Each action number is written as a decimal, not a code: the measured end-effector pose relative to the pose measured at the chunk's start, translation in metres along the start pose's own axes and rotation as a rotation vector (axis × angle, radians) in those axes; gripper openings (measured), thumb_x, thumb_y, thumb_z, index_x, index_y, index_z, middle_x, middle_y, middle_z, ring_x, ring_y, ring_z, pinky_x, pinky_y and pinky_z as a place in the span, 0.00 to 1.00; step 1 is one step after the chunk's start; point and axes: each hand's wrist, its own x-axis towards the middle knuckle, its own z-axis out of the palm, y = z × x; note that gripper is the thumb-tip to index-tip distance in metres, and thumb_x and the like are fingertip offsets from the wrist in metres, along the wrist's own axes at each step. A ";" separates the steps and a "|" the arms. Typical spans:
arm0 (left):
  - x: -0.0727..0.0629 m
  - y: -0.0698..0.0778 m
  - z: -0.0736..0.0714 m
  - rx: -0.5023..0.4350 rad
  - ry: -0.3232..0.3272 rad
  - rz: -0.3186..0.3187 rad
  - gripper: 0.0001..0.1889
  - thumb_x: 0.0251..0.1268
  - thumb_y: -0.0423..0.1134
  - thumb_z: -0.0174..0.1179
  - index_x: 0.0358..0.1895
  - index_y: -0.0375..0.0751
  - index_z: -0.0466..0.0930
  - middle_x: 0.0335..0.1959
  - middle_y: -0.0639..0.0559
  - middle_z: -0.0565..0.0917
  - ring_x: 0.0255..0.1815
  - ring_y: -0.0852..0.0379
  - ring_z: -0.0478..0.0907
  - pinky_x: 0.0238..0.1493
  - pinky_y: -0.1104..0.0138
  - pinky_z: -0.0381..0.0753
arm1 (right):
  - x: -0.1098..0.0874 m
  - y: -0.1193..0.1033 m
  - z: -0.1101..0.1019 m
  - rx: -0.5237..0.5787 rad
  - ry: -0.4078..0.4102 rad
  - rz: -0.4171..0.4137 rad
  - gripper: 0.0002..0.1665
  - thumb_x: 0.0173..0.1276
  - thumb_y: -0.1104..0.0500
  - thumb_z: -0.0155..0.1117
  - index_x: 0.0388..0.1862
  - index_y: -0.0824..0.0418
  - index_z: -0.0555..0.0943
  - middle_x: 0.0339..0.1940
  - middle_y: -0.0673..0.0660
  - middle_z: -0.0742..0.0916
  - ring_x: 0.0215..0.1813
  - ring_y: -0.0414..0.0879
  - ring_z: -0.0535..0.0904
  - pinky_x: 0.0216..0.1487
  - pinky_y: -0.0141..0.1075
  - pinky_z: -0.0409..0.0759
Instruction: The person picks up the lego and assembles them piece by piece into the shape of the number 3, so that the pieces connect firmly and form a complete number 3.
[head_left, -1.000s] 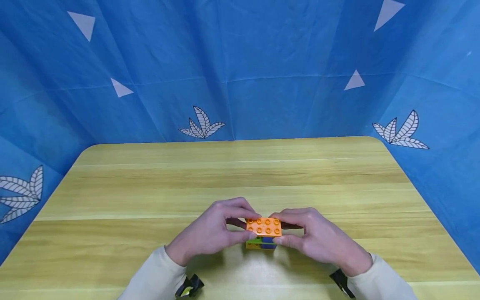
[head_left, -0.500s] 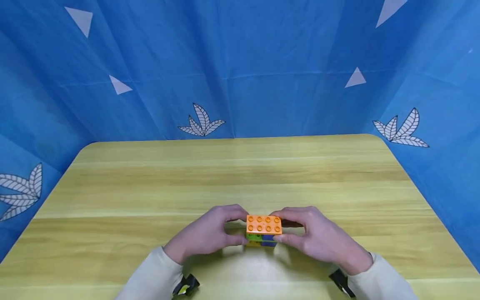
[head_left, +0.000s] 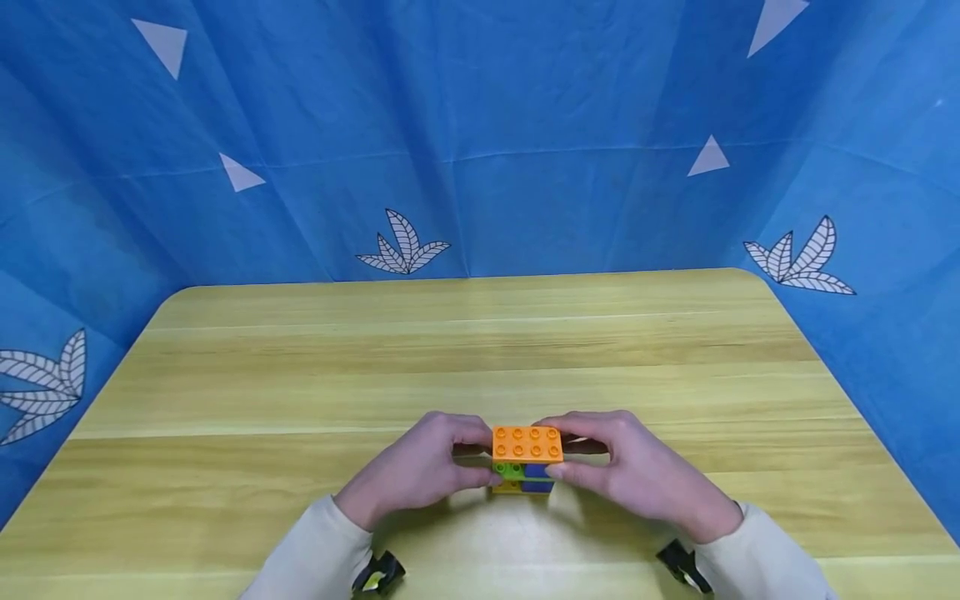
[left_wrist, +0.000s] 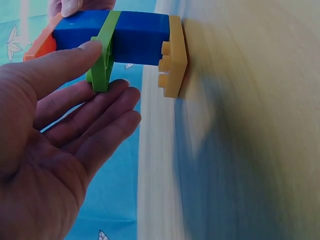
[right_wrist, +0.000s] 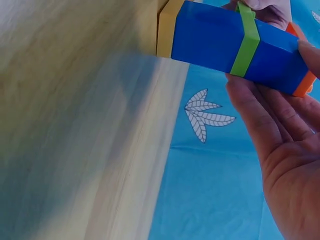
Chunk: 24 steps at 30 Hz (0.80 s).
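Observation:
A small stack of toy building bricks stands upright on the table. From the bottom come a yellow brick, a blue brick, a thin green brick, a second blue brick and an orange brick with its studs up. My left hand holds the green brick at its left end, thumb in front and fingers behind. From the right, my right hand grips the upper blue brick, its thumb on the near face and fingers at the back.
Under the stack lies a wood-grain table with rounded far corners. Blue cloth printed with white leaves and triangles hangs behind it and along both sides.
My left fingers have come down off the orange brick to the green brick's level. The right hand keeps nearly the same place, and the stack still stands where it was.

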 end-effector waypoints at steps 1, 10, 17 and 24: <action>0.000 0.000 0.000 0.003 -0.001 -0.006 0.11 0.57 0.36 0.72 0.45 0.48 0.87 0.38 0.68 0.83 0.40 0.61 0.81 0.48 0.65 0.80 | 0.000 0.000 0.000 0.006 0.000 0.002 0.24 0.68 0.49 0.67 0.62 0.52 0.79 0.54 0.46 0.84 0.54 0.42 0.81 0.54 0.37 0.79; 0.000 0.000 -0.003 -0.086 0.103 -0.115 0.14 0.62 0.41 0.69 0.50 0.44 0.87 0.44 0.57 0.87 0.41 0.64 0.83 0.43 0.70 0.82 | 0.011 -0.004 -0.003 0.175 0.087 0.147 0.27 0.68 0.53 0.68 0.61 0.67 0.78 0.50 0.58 0.85 0.49 0.47 0.83 0.48 0.35 0.82; 0.006 0.005 -0.002 -0.128 0.309 -0.009 0.14 0.63 0.40 0.68 0.52 0.47 0.87 0.50 0.60 0.85 0.51 0.64 0.81 0.47 0.69 0.81 | 0.027 -0.002 -0.010 0.366 0.231 0.194 0.31 0.71 0.54 0.64 0.63 0.74 0.72 0.53 0.65 0.83 0.48 0.54 0.84 0.50 0.46 0.82; 0.015 0.010 -0.001 -0.159 0.424 0.085 0.13 0.60 0.33 0.69 0.49 0.45 0.88 0.46 0.58 0.86 0.43 0.65 0.83 0.42 0.68 0.83 | 0.039 -0.006 -0.014 0.449 0.358 0.257 0.32 0.72 0.51 0.63 0.64 0.74 0.71 0.53 0.66 0.83 0.48 0.53 0.84 0.45 0.43 0.84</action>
